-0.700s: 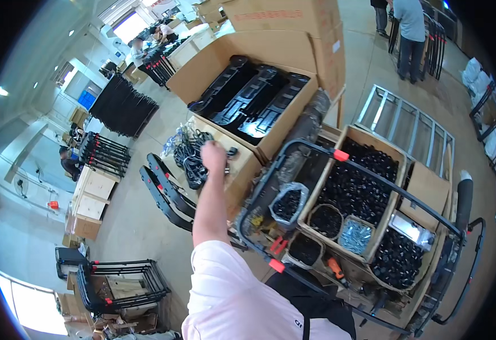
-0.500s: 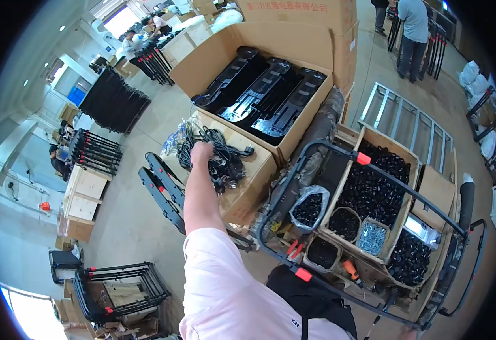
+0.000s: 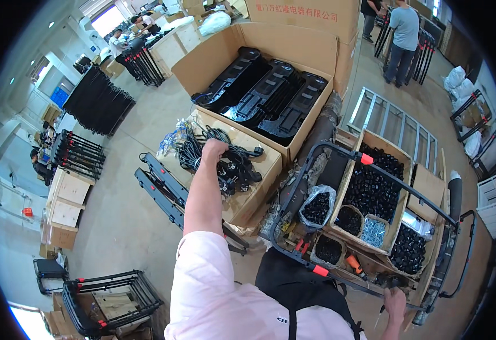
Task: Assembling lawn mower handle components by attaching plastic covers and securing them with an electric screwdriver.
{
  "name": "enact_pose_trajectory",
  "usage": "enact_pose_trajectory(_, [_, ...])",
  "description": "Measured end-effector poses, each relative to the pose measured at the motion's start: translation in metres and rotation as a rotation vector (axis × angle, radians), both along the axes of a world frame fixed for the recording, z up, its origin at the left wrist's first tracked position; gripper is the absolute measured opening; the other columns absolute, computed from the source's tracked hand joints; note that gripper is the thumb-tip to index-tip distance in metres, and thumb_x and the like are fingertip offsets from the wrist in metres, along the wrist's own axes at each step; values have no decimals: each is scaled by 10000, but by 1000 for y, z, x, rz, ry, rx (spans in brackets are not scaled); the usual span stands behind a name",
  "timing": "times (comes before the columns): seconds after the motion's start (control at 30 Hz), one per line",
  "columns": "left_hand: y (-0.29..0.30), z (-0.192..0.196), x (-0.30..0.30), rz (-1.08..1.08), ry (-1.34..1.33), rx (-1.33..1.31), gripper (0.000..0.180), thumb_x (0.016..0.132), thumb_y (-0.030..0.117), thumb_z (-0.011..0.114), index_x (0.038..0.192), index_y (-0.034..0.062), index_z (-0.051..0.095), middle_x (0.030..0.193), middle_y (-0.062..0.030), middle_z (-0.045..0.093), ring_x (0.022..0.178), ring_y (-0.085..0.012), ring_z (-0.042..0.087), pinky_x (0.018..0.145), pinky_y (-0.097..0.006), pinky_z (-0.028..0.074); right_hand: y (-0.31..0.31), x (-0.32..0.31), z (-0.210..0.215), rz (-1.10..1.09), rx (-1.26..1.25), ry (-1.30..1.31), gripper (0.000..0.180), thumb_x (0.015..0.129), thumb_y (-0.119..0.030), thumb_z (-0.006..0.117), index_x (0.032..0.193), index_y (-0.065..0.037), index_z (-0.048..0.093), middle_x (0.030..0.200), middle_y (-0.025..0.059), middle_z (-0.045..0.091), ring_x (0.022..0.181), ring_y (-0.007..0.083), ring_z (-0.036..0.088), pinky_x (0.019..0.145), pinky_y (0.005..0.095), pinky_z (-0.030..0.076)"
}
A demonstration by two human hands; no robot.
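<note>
My left hand (image 3: 215, 149) reaches far forward with its fingers closed among black power cables (image 3: 190, 148), which lie in a tangled heap on a cardboard box. A plug (image 3: 257, 151) sticks out to the right of the hand, and black connectors (image 3: 239, 177) lie just below it. At the lower right, my right hand (image 3: 395, 303) is closed round the near bar of a black tube frame (image 3: 350, 287) with red fittings. The frame lies tilted over the parts bins. Which cable my left fingers grip is hidden.
An open carton (image 3: 310, 127) of glossy black panels stands behind the cables. Under the frame are a wooden bin of black parts (image 3: 372, 181), screws (image 3: 373, 231) and an orange-handled tool (image 3: 354, 263). Black folded frames (image 3: 160, 187) lean left of the box. Co-workers (image 3: 403, 34) stand farther back.
My left hand has shifted slightly right over the cables. My right hand, barely visible at the lower edge before, now shows on the frame's bar. The whole view has shifted a little.
</note>
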State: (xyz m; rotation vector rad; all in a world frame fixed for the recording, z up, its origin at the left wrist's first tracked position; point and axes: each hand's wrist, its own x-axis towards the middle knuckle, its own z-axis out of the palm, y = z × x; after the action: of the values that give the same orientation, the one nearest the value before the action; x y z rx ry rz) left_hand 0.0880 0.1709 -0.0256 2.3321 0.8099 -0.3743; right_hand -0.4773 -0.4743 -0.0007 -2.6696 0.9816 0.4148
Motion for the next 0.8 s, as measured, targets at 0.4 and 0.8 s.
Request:
enact_pose_trajectory(0.4, [-41,37,-31,-215,109,147,408,900,418,662,872,24,759,826,-64,769,734,-201,747,673,-335,617,29,11,5,102,6,-23,372,896,-335,662,919,29,735,923,293,719,920,469,701,832,528,550])
enact_pose_trajectory(0.8, [-12,41,-63,280,-798,-1264,144,976,78,606,1063,-35,595,942,-147,704,774,-280,714,722,-424,625,55,49,41,159,94,-104,322,910,-303,660,975,-6,767,891,254,739,874,431,723,825,501,559])
